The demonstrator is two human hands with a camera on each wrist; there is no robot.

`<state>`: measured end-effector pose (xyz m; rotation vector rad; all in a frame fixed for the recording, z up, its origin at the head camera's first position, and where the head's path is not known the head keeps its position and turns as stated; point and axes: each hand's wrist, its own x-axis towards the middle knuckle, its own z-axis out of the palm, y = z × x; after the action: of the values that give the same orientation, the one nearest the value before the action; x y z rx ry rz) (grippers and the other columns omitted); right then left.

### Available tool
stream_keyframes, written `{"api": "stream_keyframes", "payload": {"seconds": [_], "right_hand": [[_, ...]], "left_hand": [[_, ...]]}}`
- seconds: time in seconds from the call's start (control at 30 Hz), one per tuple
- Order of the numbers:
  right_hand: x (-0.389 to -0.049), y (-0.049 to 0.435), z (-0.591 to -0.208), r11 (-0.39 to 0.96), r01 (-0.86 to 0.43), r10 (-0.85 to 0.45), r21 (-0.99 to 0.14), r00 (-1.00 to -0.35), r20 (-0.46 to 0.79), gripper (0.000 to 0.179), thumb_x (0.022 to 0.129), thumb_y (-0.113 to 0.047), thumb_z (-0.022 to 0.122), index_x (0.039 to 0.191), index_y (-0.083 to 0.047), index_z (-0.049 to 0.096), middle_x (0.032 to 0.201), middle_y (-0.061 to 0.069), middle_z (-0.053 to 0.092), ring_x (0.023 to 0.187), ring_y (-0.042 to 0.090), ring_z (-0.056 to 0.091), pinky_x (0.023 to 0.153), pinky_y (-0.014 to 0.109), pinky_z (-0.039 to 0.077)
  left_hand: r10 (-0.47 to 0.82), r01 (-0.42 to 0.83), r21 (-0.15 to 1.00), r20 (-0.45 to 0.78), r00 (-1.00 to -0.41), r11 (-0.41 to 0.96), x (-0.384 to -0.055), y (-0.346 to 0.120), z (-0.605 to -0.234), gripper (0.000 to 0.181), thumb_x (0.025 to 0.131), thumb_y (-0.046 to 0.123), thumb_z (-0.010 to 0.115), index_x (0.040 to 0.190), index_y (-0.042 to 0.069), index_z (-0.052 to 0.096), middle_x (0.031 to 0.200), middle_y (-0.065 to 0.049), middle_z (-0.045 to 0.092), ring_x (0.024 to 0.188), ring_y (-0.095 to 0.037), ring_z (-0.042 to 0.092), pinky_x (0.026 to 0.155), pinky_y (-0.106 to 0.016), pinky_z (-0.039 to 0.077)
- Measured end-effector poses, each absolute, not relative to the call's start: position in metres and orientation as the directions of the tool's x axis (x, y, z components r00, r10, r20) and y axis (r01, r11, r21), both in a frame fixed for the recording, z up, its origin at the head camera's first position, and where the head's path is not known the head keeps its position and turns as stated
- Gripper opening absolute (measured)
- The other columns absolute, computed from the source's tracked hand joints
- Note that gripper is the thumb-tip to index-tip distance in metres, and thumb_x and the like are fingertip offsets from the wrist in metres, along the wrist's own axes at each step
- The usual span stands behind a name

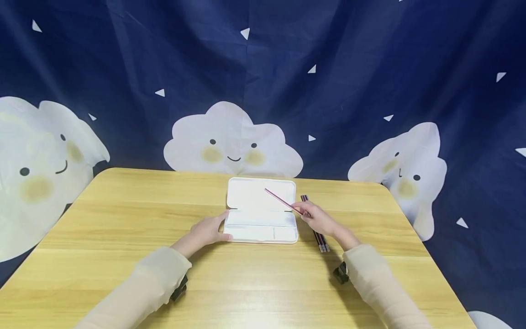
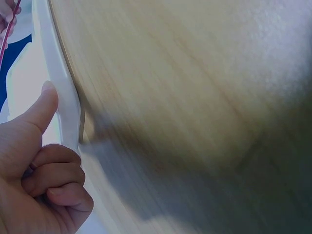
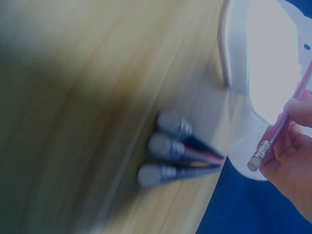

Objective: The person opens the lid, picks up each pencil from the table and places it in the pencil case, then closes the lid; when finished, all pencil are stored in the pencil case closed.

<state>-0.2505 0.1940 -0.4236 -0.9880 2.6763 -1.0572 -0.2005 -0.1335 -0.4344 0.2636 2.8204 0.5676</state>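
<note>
A white pencil case [image 1: 250, 233] lies with its lid [image 1: 246, 194] raised toward the back, and its bottom tray is divided into compartments. My left hand [image 1: 207, 230] holds the case by its left end; in the left wrist view the thumb [image 2: 45, 105] rests on the white rim and the other fingers are curled. Above the right part of the case, my right hand [image 1: 320, 220] pinches a pink-red pencil [image 1: 281, 199], its far end slanting up to the left. The pencil's eraser end [image 3: 254, 162] shows in the right wrist view.
Three dark striped pencils [image 1: 322, 244] lie side by side on the wooden table [image 1: 263, 278], right of the case and under my right hand. Behind the table's back edge hangs a dark blue curtain [image 1: 279, 87] with smiling clouds.
</note>
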Motion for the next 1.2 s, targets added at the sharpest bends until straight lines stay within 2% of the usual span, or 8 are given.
{"api": "stream_keyframes", "payload": {"seconds": [0.23, 0.47, 0.9, 1.2], "right_hand": [[-0.249, 0.176, -0.427, 0.528, -0.576, -0.67, -0.624, -0.734, 0.112, 0.036, 0.084, 0.014, 0.047, 0.118, 0.004, 0.054, 0.09, 0.015, 0.054, 0.082, 0.019, 0.047, 0.074, 0.03, 0.042], [-0.251, 0.16, -0.433, 0.481, -0.63, -0.733, -0.61, -0.67, 0.114, 0.037, 0.082, 0.016, 0.044, 0.115, 0.004, 0.055, 0.086, 0.013, 0.052, 0.08, 0.021, 0.046, 0.075, 0.03, 0.041], [-0.255, 0.138, -0.439, 0.53, -0.68, -0.77, -0.507, -0.637, 0.049, 0.035, 0.083, 0.013, 0.045, 0.113, -0.001, 0.059, 0.092, 0.011, 0.057, 0.087, 0.02, 0.052, 0.081, 0.033, 0.045], [-0.259, 0.127, -0.438, 0.515, -0.739, -0.799, -0.434, -0.597, 0.068, 0.033, 0.081, 0.013, 0.05, 0.108, 0.0, 0.063, 0.08, 0.007, 0.054, 0.075, 0.015, 0.047, 0.074, 0.027, 0.043]], "left_hand": [[0.225, 0.129, 0.401, -0.203, -0.953, 0.907, -0.201, -0.134, -0.435, 0.082, 0.075, 0.041, 0.072, 0.141, 0.01, 0.035, 0.123, -0.025, 0.053, 0.104, -0.039, 0.055, 0.058, -0.042, 0.046], [0.219, 0.122, 0.398, -0.208, -0.953, 0.909, -0.201, -0.135, -0.436, 0.081, 0.075, 0.04, 0.071, 0.141, 0.011, 0.035, 0.122, -0.026, 0.053, 0.105, -0.04, 0.054, 0.06, -0.043, 0.046], [0.219, 0.119, 0.414, -0.203, -0.954, 0.902, -0.199, -0.134, -0.435, 0.08, 0.075, 0.039, 0.072, 0.141, 0.012, 0.036, 0.122, -0.025, 0.054, 0.105, -0.039, 0.055, 0.063, -0.046, 0.047], [0.219, 0.119, 0.414, -0.204, -0.954, 0.903, -0.199, -0.133, -0.435, 0.081, 0.075, 0.039, 0.072, 0.14, 0.01, 0.036, 0.121, -0.026, 0.054, 0.105, -0.04, 0.054, 0.065, -0.048, 0.047]]}}
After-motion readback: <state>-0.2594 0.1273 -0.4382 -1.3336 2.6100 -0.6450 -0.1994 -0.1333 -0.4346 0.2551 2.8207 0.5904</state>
